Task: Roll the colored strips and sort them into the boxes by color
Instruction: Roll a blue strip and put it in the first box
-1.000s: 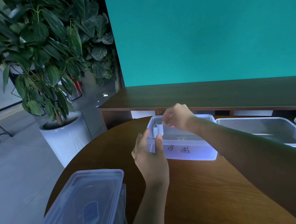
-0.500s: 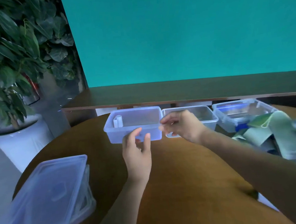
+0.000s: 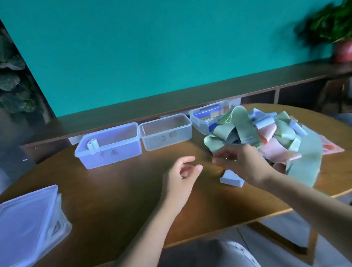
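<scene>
Both hands have left the left box (image 3: 109, 146) and swung right, toward the heap of strips (image 3: 263, 137) that half a second ago sat at the view's edge. Taking that heap as the landmark and going from big to small: the round wooden table (image 3: 117, 203) carries it on its right part; three clear boxes stand in a row to its left and behind, the blue-lidded one (image 3: 210, 115) touching the heap's far-left edge, the middle box (image 3: 166, 132) beside that, the left box farthest off. A stack of clear lids (image 3: 23, 230) lies well to the left, at the table's near edge. One white roll (image 3: 92, 144) stands in the left box's corner — a single strip sorted, by my judgement, with nearly all still loose.

The right hand (image 3: 242, 165) is at the heap's near-left edge, fingers curled loosely over a green loop; whether they pinch it yet, blur hides. The left hand (image 3: 181, 176) hangs just left of it, fingers loosely curled, holding nothing.

The nearest green strip (image 3: 243, 127) runs away from the fingers — long axis toward the far side — so the right hand is the nearer.
</scene>
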{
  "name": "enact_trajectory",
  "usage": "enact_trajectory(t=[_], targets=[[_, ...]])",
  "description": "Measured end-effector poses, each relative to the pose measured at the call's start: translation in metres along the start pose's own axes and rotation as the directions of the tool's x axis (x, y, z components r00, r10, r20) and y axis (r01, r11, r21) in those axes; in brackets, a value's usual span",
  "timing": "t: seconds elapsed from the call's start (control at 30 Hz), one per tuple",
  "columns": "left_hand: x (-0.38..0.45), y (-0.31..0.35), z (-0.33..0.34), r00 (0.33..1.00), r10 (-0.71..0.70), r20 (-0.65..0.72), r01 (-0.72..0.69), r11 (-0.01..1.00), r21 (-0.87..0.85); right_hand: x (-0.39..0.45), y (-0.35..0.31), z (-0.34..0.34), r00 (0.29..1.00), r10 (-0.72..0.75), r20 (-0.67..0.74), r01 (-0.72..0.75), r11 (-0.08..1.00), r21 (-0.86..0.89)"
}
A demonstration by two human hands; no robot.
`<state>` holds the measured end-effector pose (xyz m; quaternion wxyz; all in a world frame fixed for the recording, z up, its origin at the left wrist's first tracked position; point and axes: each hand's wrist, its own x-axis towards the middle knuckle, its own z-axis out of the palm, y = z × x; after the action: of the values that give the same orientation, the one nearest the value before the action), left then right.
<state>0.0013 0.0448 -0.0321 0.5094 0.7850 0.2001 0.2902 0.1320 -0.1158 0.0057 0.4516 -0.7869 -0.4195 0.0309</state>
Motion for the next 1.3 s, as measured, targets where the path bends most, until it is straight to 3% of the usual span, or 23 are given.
enact_trajectory(t=[0.2, 0.33, 0.57, 0.67, 0.83, 1.03, 1.3], targets=[[-0.019, 0.018, 0.029, 0.979, 0.054, 0.194, -0.071, 0.994, 0.081, -0.039, 0.023, -0.021, 0.999, 0.04, -0.013, -0.041, 0.989, -0.139], [-0.021, 0.02, 0.037, 0.971, 0.078, 0.228, -0.128, 0.969, 0.213, -0.055, 0.034, -0.02, 0.997, 0.071, 0.033, -0.062, 0.973, -0.224], [-0.02, 0.035, 0.04, 0.964, 0.044, 0.264, -0.129, 0.94, 0.317, -0.057, 0.029, -0.027, 0.998, 0.055, -0.009, -0.056, 0.989, -0.139], [-0.015, 0.046, 0.042, 0.976, 0.065, 0.209, -0.122, 0.953, 0.276, -0.053, 0.019, -0.034, 0.996, 0.075, -0.039, -0.077, 0.995, -0.063], [0.001, 0.089, 0.033, 0.98, 0.138, 0.142, -0.159, 0.976, 0.15, -0.038, -0.019, -0.063, 0.998, -0.018, -0.057, 0.023, 0.997, 0.076], [0.03, 0.153, 0.009, 0.972, 0.226, 0.061, -0.232, 0.966, 0.115, 0.003, -0.065, -0.092, 0.988, -0.067, -0.142, 0.09, 0.983, 0.161], [0.04, 0.203, -0.034, 0.961, 0.275, -0.044, -0.27, 0.959, 0.086, 0.027, -0.126, -0.11, 0.984, -0.116, -0.138, 0.15, 0.949, 0.277]])
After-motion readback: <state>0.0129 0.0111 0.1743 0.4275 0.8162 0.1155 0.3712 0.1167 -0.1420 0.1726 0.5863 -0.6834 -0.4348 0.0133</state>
